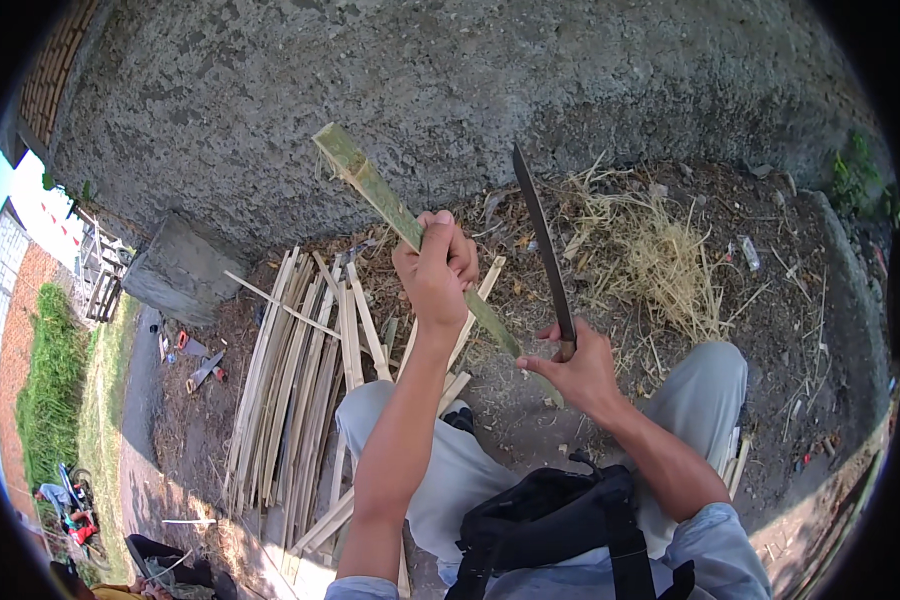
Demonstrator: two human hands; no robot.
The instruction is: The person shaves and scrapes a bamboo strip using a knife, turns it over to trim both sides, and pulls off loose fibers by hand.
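Note:
A long green bamboo strip slants across the middle, its upper end raised toward the wall and its lower end near my right hand. My left hand is closed round the strip at about its middle. In my right hand is the handle of a machete, whose long dark blade points up and away from me. The thumb of that hand reaches out to the strip's lower part. The blade and the strip are apart.
Split bamboo strips lie in a pile left of my legs. Pale shavings are heaped at the right by the rough wall. Saws lie on the ground at the left. Another person sits at the lower left.

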